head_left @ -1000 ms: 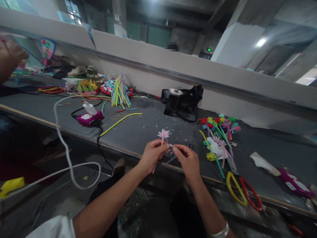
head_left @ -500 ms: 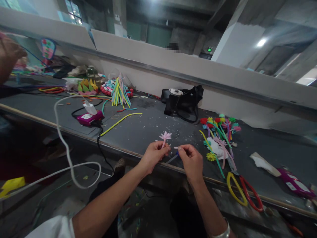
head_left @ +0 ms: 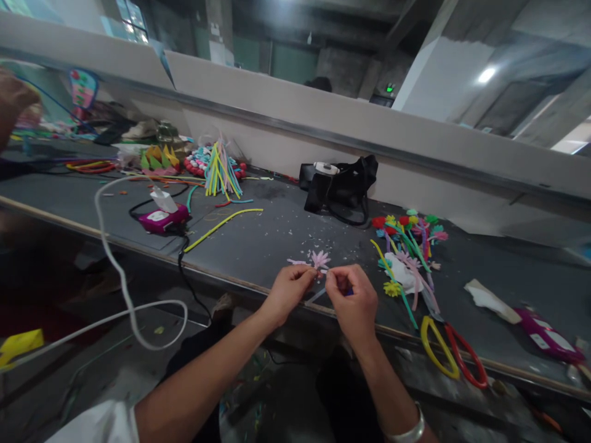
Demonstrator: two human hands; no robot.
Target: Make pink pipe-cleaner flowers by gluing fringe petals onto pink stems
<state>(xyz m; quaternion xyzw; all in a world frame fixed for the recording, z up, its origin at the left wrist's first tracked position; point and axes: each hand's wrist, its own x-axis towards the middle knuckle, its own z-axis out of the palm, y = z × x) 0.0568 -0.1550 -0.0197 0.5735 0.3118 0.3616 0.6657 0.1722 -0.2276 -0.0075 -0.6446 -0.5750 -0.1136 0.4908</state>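
Observation:
My left hand [head_left: 287, 291] pinches the stem of a small pink paper flower [head_left: 319, 259] just above the front edge of the dark worktable [head_left: 277, 237]. My right hand [head_left: 353, 300] is closed right beside it, fingers curled against the flower's stem, with a bit of blue showing under the fingers. Both hands nearly touch. A pile of finished flowers on coloured pipe-cleaner stems [head_left: 407, 246] lies to the right of my right hand.
Yellow and red scissors [head_left: 450, 354] lie at the table's front right. A black bag [head_left: 340, 184] sits behind. A pink glue gun [head_left: 161, 218] with cables, a yellow pipe cleaner [head_left: 221, 224] and a bundle of coloured stems [head_left: 220, 171] lie left. Another person's hand [head_left: 16, 101] is far left.
The flower has come down from upright above my left hand to lower, near the table, tipping right. My right hand has closed in against the left.

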